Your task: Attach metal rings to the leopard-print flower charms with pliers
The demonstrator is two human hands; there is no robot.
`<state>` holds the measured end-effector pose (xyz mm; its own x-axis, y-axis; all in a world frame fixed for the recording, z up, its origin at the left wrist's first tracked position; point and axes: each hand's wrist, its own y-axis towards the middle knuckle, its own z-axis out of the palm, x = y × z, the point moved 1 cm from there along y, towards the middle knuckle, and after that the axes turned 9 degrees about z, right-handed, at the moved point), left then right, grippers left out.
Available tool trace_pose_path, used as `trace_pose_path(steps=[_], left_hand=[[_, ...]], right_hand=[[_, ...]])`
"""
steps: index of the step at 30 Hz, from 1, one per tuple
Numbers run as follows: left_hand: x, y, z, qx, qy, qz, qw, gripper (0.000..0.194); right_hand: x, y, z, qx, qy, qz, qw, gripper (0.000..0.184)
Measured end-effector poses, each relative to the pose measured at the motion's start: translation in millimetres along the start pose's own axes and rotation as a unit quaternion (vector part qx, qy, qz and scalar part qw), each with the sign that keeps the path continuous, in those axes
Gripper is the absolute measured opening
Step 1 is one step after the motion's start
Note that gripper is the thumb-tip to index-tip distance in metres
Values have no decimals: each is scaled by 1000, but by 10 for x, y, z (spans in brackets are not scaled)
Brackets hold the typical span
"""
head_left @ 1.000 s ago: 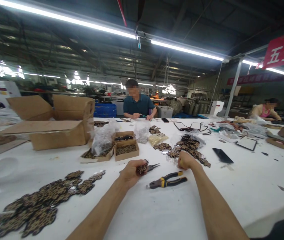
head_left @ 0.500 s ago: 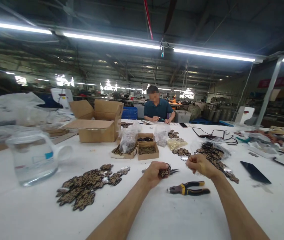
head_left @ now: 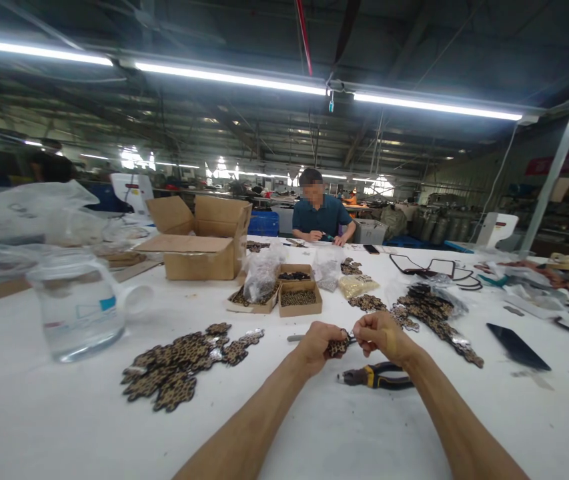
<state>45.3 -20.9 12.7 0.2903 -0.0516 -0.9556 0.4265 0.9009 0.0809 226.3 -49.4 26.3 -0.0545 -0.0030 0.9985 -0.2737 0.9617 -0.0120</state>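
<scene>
Table [head_left: 339, 437]: wide and white, running from beneath the person's forearms to the far edge.
Co-worker [head_left: 322, 213]: at the far side in a dark teal shirt, both hands low over the tabletop.
Cardboard box [head_left: 199, 261]: open, flaps spread, standing left of centre, well beyond the hands.
Leopard-print piles [head_left: 179, 363]: flat pieces overlapping in two main heaps, one left of the left forearm, the other beyond the right hand [head_left: 387, 337].
Water jug [head_left: 79, 310]: clear, partly filled, handle turned right, at the left.
Small cartons [head_left: 301, 309]: shallow and open, right of the big box; the front one holds brownish bits, the one behind it dark pieces.
Black device [head_left: 518, 347]: a flat rectangle lying at the right.
Pliers [head_left: 375, 378]: black and yellow, lying just nearer than the hands, head to the left, handle ends behind the right wrist.
Right grip: thumb and forefinger drawn together at the patch's right edge; anything pinched there is too small to tell.
Left hand [head_left: 315, 347]: grip closed on a leopard-print patch [head_left: 337, 347] and a slim tool [head_left: 295, 338].
Slim tool: grey handle poking out left of the fist.
Leopard-print patch: held up between the hands, partly covered by fingers.
</scene>
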Motion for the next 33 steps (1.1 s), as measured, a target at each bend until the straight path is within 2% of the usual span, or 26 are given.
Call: trace_pose_path(steps=[8,13,16,19,21,23,25,27,30,33], left_hand=[[-2,-10,18,20,-11,17,1000,14],[22,3,2,38,-32,17,999,14],[31,14,-6,40,-45,20,998,13],[-21,28,-48,39,-63,26,997,14],[-102,41,-112,34,-80,36,996,16],[-202,55,-205,24,-98,52,994,16],[-286,66,-306,9,-113,67,991,16],[-328,74,-389,-6,-123,75,990,16],[-318,84,-454,-19,-129,72,989,16],[-287,83,-468,-21,-135,65,988,16]], right_hand=[[-25,3,28,-6,1,36,999,21],[-94,32,-57,13,4,64,998,24],[-168,101,-146,-56,-90,24,994,27],[-255,170,-172,-143,-179,-28,973,22],[-317,196,-123,-161,-203,-54,964,26],[-370,211,-19,-145,-255,-93,952,40],[-399,227,121,-104,-330,-126,930,54],[-385,241,251,-67,-395,-134,906,59],[-265,205,318,-38,-432,-106,895,57],[-111,14,162,-42,-465,-51,883,59]])
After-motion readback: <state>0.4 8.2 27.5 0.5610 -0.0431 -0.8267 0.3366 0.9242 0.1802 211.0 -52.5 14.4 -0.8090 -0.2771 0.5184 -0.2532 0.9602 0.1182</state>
